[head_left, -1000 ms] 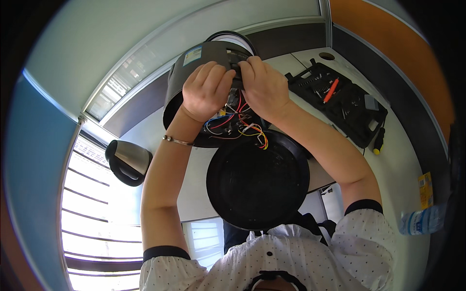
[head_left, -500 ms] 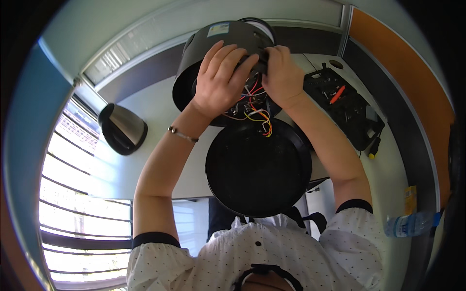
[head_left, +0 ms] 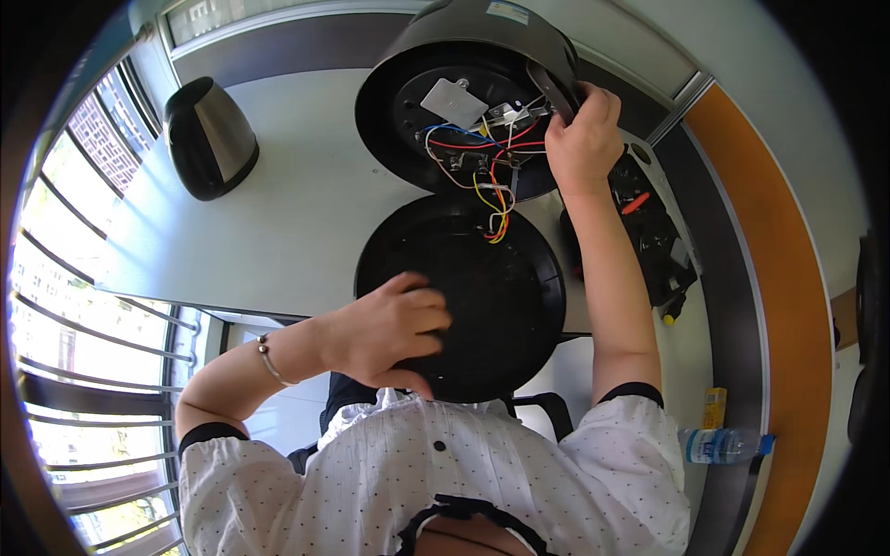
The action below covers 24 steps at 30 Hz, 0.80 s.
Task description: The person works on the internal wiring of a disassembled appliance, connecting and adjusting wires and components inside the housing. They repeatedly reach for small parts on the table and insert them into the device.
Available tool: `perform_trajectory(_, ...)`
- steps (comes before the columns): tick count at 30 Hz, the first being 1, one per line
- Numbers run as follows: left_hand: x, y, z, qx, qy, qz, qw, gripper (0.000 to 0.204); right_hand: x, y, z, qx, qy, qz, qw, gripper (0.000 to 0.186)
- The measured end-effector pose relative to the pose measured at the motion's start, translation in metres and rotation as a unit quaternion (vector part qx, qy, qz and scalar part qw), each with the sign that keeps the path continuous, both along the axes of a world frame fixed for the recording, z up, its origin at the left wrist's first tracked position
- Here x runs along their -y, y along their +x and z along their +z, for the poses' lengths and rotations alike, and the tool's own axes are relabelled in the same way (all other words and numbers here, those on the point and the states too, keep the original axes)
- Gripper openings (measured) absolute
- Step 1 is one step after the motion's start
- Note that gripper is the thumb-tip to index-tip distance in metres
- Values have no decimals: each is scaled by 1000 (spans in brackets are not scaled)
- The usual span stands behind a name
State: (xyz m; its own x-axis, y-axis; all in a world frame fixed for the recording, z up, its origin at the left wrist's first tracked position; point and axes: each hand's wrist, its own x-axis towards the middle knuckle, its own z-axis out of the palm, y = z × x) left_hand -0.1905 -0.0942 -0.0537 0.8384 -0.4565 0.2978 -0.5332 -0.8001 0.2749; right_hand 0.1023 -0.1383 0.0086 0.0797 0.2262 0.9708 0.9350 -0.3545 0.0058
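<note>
White table (head_left: 297, 232) near orange panel (head_left: 797, 278)

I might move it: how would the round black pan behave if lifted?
The pan is probably stiff, given its even rim. Coloured wires reaching into it from the housing may tug if it moves away. It could tip, since its near part seems to overhang the table.

Round cover (head_left: 491, 315): smooth black plastic. Appliance shell (head_left: 445, 28): dark, matt. Kettle (head_left: 222, 134): satin metal, glossy plastic. Bottle (head_left: 728, 446): clear plastic.
</note>
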Motion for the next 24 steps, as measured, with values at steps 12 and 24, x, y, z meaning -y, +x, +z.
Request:
perform_trajectory(12, -42, -50, -3, 5, 95, 133, 987, 4, 2, -6, -4, -26, -12, -29, 999, 34)
perform_trajectory(24, -92, -52, 9, -41, 88, 276, 956, 24, 4, -10, -5, 42, -5, -26, 999, 36)
